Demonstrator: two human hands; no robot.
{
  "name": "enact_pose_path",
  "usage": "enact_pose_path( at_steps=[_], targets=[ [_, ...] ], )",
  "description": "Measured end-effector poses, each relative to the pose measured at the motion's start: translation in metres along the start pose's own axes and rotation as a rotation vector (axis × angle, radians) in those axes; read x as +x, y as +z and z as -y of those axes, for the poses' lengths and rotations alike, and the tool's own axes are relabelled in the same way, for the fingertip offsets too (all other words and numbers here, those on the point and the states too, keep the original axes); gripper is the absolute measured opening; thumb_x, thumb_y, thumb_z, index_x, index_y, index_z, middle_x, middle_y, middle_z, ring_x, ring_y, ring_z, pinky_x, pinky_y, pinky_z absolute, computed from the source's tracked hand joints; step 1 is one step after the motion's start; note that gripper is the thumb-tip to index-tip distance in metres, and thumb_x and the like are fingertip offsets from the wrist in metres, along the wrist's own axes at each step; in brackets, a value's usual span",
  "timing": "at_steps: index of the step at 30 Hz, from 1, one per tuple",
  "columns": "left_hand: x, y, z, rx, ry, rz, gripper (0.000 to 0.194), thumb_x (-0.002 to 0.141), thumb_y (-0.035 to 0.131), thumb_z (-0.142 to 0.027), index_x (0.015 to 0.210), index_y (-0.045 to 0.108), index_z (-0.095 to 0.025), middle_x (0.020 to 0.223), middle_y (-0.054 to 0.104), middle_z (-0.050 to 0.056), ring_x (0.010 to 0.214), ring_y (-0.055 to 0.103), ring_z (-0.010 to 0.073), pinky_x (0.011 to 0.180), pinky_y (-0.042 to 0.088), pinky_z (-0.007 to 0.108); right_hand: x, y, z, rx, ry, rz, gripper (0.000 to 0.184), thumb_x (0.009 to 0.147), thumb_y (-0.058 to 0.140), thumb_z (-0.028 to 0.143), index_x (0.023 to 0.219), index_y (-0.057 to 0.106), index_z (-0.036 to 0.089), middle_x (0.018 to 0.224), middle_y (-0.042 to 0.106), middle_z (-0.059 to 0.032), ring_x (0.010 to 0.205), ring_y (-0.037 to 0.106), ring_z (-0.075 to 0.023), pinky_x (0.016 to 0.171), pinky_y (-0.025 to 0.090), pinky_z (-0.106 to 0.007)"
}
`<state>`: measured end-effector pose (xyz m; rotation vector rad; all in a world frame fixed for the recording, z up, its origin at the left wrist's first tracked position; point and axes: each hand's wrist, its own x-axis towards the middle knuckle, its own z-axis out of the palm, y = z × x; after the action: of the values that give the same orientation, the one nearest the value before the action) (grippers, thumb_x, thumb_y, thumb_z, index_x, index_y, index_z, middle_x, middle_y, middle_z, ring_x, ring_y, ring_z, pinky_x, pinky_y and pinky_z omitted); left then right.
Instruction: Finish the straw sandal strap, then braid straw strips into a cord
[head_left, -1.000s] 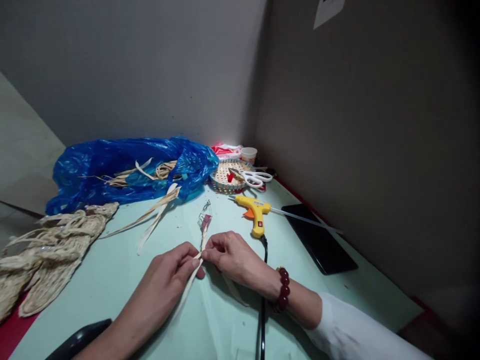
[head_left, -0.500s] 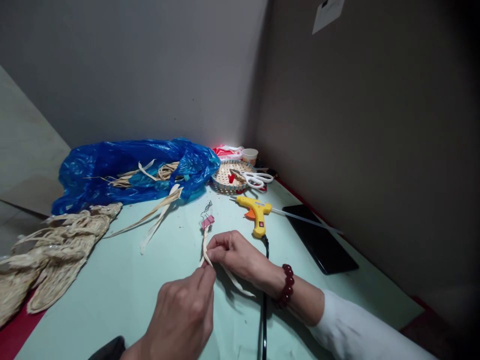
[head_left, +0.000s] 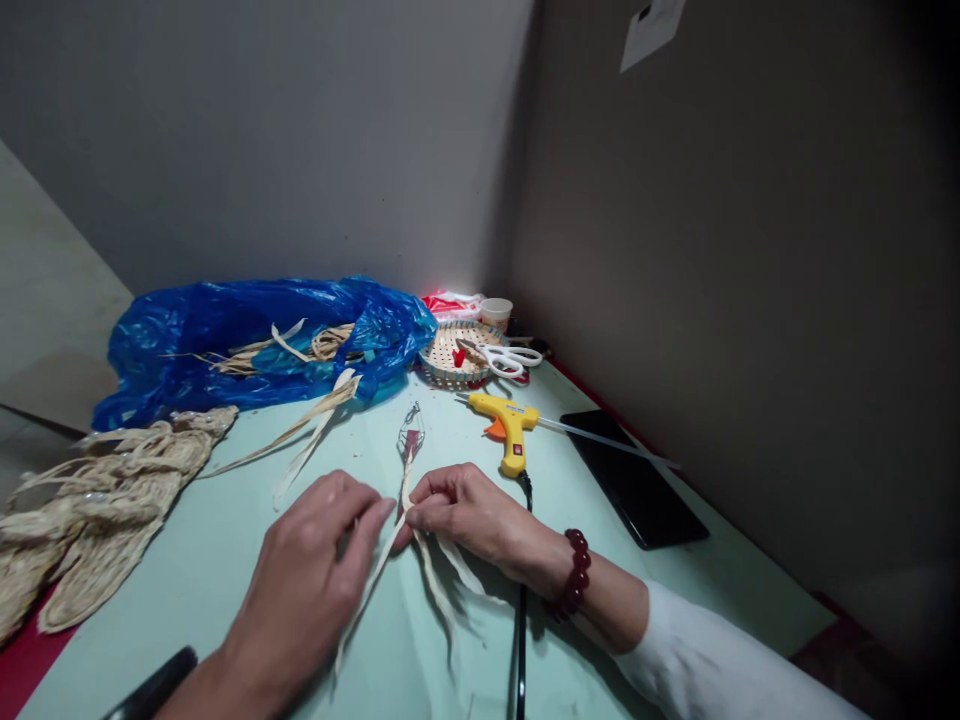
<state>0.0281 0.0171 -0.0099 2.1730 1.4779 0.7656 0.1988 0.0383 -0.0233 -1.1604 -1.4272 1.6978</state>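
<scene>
Pale, flat strips of dried plant fibre [head_left: 407,487] run toward me from a pink binder clip [head_left: 412,441] fixed on the table, crossed over one another near the clip. My right hand [head_left: 469,510], with a dark red bead bracelet [head_left: 576,570] on its wrist, pinches the strips where they cross. Below its fingertips the loose ends fan out in several tails. Just left of that crossing is my left hand [head_left: 322,560], its thumb and forefinger parted and nothing visible between them. One loose strip slants down beside its thumb.
A yellow glue gun [head_left: 514,425] lies right of the clip, its black cord [head_left: 521,640] running toward me. Beyond are a black tablet-like slab [head_left: 637,480], white-handled scissors [head_left: 517,357] on a woven basket [head_left: 442,375], and a blue plastic bag [head_left: 180,330]. Woven straw pieces [head_left: 127,520] sit left.
My left hand has let go of the strips, moving left and opening. The loose ends now hang spread apart. My right hand keeps its pinch; the clip has turned slightly.
</scene>
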Motion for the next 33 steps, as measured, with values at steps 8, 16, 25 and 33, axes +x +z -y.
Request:
enact_pose_path(
  at_steps=[8, 16, 25, 33],
  targets=[
    [0.017, 0.017, 0.010, -0.765, -0.418, 0.490, 0.028, 0.084, 0.053, -0.044, 0.073, 0.049, -0.019, 0.060, 0.040, -0.008, 0.042, 0.018, 0.0045, 0.040, 0.014, 0.020, -0.006, -0.005, -0.008, -0.207, -0.060, -0.072, 0.005, 0.080, 0.056, 0.017, 0.076, 0.059, 0.014, 0.059, 0.050, 0.0046, 0.056, 0.038, -0.0087, 0.051, 0.027, -0.019],
    [0.013, 0.016, 0.007, -0.691, -0.431, 0.394, 0.030, 0.087, 0.051, -0.039, 0.067, 0.060, -0.018, 0.049, 0.029, -0.009, 0.044, 0.017, 0.0087, 0.040, 0.012, 0.022, -0.019, -0.005, -0.006, -0.426, -0.143, -0.053, 0.017, 0.088, 0.047, 0.019, 0.076, 0.058, 0.017, 0.066, 0.069, -0.0002, 0.056, 0.047, -0.0100, 0.055, 0.031, -0.021],
    [0.016, 0.017, 0.006, -0.434, -0.312, 0.263, 0.032, 0.082, 0.055, -0.040, 0.058, 0.055, -0.019, 0.058, 0.048, -0.003, 0.061, 0.041, 0.0157, 0.059, 0.030, 0.025, -0.024, -0.005, 0.001, -0.772, -0.228, -0.125, 0.021, 0.089, 0.048, 0.021, 0.069, 0.052, 0.019, 0.059, 0.056, 0.0015, 0.054, 0.039, -0.0105, 0.055, 0.025, -0.024],
    [0.012, 0.019, 0.007, -0.424, -0.311, 0.240, 0.028, 0.077, 0.055, -0.032, 0.053, 0.048, -0.020, 0.056, 0.040, -0.005, 0.061, 0.038, 0.0158, 0.058, 0.028, 0.026, -0.036, 0.008, -0.003, -1.125, -0.397, -0.099, 0.016, 0.089, 0.042, 0.020, 0.075, 0.050, 0.019, 0.059, 0.050, 0.0011, 0.048, 0.027, -0.0117, 0.052, 0.019, -0.030]
  ],
)
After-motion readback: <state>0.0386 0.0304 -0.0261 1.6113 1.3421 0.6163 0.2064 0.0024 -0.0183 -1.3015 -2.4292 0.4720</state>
